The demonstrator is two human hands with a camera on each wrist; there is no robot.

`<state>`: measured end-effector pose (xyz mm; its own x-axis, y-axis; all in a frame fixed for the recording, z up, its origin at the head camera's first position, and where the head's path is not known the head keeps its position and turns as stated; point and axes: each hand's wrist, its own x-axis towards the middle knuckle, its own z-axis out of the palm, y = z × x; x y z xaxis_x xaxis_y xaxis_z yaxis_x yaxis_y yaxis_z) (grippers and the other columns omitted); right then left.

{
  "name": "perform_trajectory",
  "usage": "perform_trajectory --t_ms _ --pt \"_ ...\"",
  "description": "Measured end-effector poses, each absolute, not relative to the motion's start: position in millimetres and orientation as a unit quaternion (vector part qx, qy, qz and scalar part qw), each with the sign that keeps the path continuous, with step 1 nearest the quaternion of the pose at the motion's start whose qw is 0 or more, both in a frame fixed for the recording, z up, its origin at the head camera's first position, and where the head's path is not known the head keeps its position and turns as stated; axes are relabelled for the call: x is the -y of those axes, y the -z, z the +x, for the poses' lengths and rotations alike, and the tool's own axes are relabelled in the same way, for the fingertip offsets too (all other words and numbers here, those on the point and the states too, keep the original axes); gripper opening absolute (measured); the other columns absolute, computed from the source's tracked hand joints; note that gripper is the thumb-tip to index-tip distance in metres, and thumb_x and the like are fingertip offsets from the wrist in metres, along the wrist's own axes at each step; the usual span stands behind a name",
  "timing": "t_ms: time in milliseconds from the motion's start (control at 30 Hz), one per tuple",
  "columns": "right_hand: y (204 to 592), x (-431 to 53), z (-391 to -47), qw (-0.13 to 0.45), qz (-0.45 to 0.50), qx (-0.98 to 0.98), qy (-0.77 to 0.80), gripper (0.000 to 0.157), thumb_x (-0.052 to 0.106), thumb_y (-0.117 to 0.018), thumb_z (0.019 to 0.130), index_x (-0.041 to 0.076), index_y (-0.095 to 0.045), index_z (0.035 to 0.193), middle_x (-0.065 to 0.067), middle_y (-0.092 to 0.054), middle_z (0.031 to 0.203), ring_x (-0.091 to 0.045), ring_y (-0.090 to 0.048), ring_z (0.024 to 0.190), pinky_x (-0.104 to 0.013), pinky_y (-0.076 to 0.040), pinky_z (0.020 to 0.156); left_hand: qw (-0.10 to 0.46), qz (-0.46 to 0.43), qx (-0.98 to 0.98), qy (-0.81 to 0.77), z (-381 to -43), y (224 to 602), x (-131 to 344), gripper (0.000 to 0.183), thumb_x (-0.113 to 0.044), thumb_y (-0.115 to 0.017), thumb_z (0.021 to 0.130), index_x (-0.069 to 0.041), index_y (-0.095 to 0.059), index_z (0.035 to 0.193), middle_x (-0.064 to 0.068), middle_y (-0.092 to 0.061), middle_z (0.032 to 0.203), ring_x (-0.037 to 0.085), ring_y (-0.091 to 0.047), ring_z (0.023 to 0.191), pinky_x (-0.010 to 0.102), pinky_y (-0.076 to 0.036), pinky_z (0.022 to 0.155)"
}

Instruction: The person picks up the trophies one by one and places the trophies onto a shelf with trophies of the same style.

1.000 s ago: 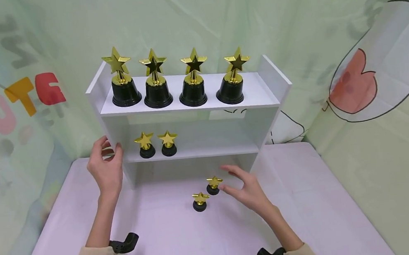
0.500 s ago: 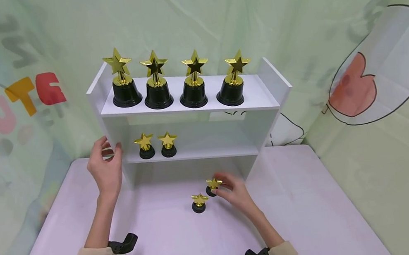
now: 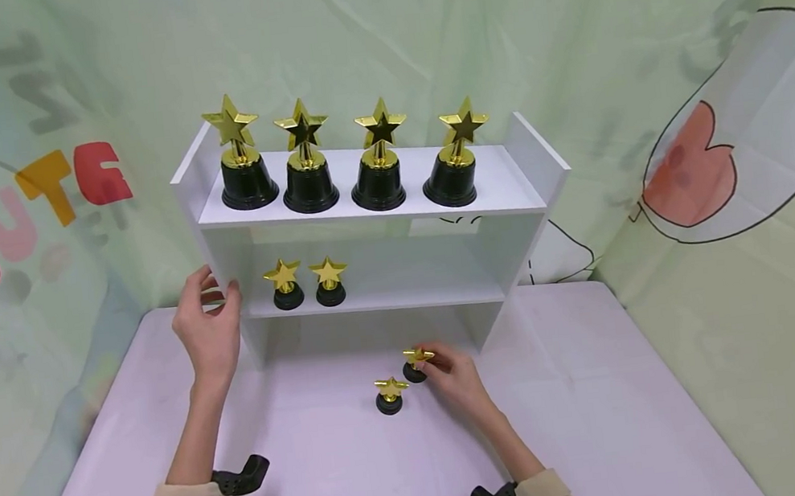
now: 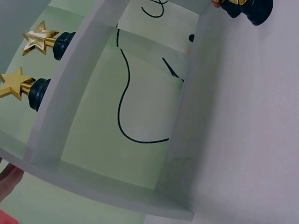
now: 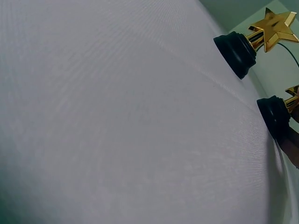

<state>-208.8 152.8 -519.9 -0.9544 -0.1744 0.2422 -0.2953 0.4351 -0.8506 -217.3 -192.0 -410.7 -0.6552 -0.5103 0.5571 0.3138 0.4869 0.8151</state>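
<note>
My right hand (image 3: 458, 379) pinches a small gold star trophy (image 3: 414, 373) with a black base, which stands on the table in front of the shelf. At the right wrist view's edge this trophy's base (image 5: 273, 115) shows, with fingertips partly cut off. Just left and nearer stands a second small star trophy (image 3: 389, 404), untouched. My left hand (image 3: 209, 336) holds the left side panel of the white shelf (image 3: 375, 308), fingers curled at its outer side. In the left wrist view only a bit of those fingers (image 4: 10, 182) shows.
Several large star trophies (image 3: 309, 184) line the shelf's top. Two small star trophies (image 3: 330, 291) stand on the left of the middle board. A lilac cloth covers the table (image 3: 363, 478). Printed curtains (image 3: 727, 342) hang behind and at both sides.
My right hand has moved left from beside the rear small trophy, and its spread fingers have closed on it. My left hand stays at the shelf's side.
</note>
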Motion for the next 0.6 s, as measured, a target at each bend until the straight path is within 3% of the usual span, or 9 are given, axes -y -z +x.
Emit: perform_trajectory --t_ms 200,600 --pt "542 -160 -218 0.073 0.118 0.848 -0.511 0.019 0.004 -0.073 0.084 0.008 -0.072 0.103 -0.009 -0.073 0.101 -0.023 -0.07 0.096 -0.025 -0.057 0.084 0.409 0.063 0.759 0.503 -217 410 190 0.034 -0.013 -0.065 0.091 -0.008 -0.064 0.124 0.016 -0.069 0.106 0.014 -0.058 0.082 0.005 -0.047 0.07" --pt "538 -168 -214 0.056 0.133 0.84 -0.522 0.018 0.009 -0.072 0.086 0.009 -0.072 0.104 -0.008 -0.073 0.101 -0.021 -0.071 0.094 -0.02 -0.056 0.081 0.42 0.067 0.755 0.5 -218 413 191 0.033 -0.013 -0.064 0.09 -0.012 -0.065 0.123 0.012 -0.07 0.106 0.017 -0.059 0.081 0.006 -0.048 0.069"
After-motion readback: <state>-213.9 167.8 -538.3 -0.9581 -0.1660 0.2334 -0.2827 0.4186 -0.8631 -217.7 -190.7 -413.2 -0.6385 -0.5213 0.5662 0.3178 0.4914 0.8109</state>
